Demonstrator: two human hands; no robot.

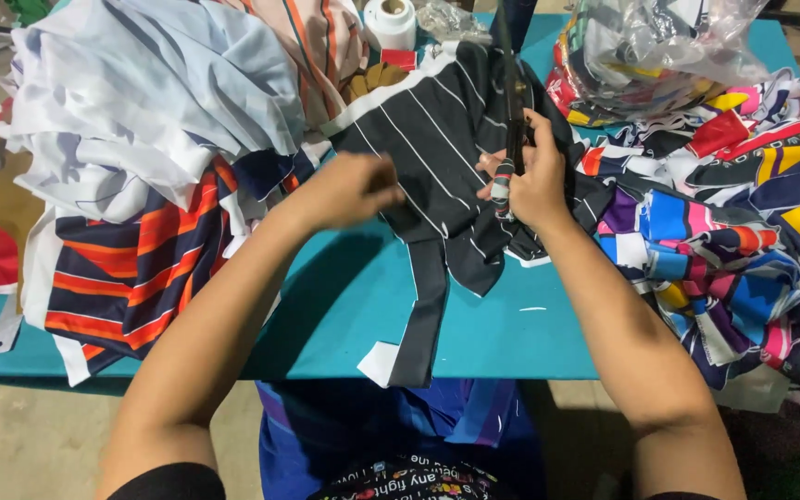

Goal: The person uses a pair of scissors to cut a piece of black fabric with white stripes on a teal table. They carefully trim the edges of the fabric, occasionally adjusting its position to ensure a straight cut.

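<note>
Teal tabletop (354, 306) gives you 1 bare patch between 2 heaps of fabric scraps; work there. Your right hand (537, 181) is closed around the black scissors (514, 97), blades pointing away over the black white-striped cloth (437, 148). Your left hand (349, 190), blurred, seems curled on the cloth's left edge. Pull it taut and cut along a stripe.

Teal surface (344, 306): pale fabric heap (150, 93) at far left corner, navy-orange striped cloth (131, 268) over left edge, black pinstriped fabric (437, 157) mid-surface, multicoloured print scraps (724, 231) along right edge, white tape roll (391, 23) at far edge.
</note>
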